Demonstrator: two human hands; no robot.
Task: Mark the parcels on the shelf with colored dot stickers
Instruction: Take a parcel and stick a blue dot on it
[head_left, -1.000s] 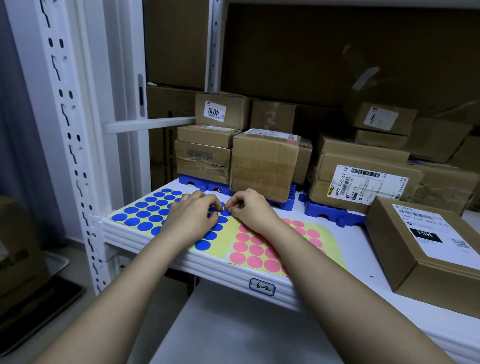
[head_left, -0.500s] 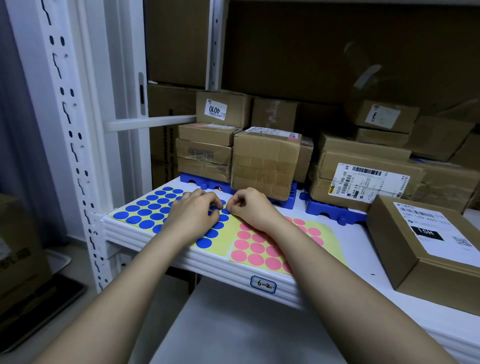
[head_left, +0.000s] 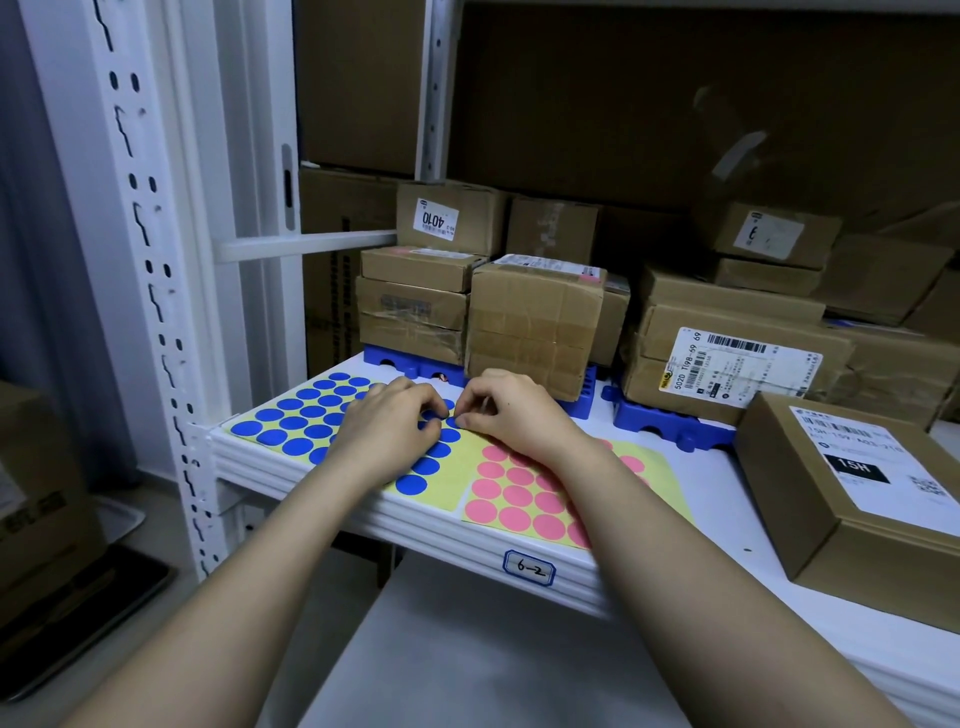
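Both hands sit mid-frame, almost exactly where they were a second ago; the left hand (head_left: 387, 423) rests with curled fingers on the blue dot sheet (head_left: 306, 418), and the right hand (head_left: 511, 413) curls its fingertips at that sheet's right edge, seemingly picking at one dot; whether a dot is already pinched I cannot tell. So little has changed: the peeling goes on, and no sticker looks freed. The pink dot sheet (head_left: 524, 499) lies just right, under the right wrist. The parcels (head_left: 535, 317) stand stacked behind at centre; another parcel (head_left: 852, 493) sits at right on the shelf (head_left: 415, 525).
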